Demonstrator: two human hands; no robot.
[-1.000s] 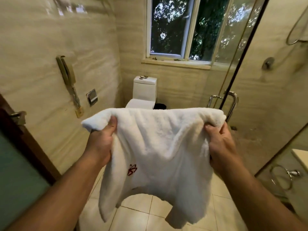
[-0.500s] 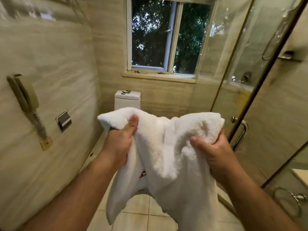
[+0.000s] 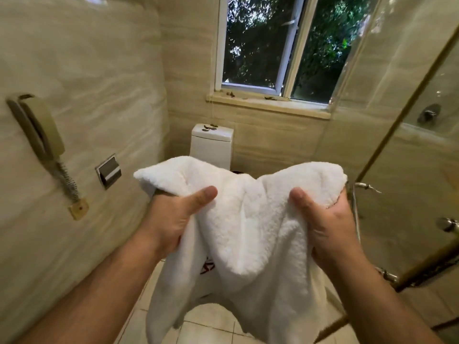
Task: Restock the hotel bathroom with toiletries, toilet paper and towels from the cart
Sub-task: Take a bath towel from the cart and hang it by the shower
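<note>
You are holding a white towel (image 3: 243, 219) up in front of you with both hands. Your left hand (image 3: 171, 219) is gripping its top edge near the left corner, and your right hand (image 3: 327, 227) is gripping near the right corner, with both thumbs pressing on the front. The towel is sagging between your hands and hanging down over the tiled floor (image 3: 211, 324). It is thick and fluffy, with a small red mark (image 3: 207, 266) peeking out low down. Behind it, a white toilet tank (image 3: 212, 145) is standing under the window (image 3: 273, 45), and the towel is hiding the bowl. A beige wall phone (image 3: 37, 127) with a curly cord and a shiny metal paper holder (image 3: 109, 171) are sitting on the smooth wall to your left. A glass shower door (image 3: 397, 170) is standing just beside your right hand.
</note>
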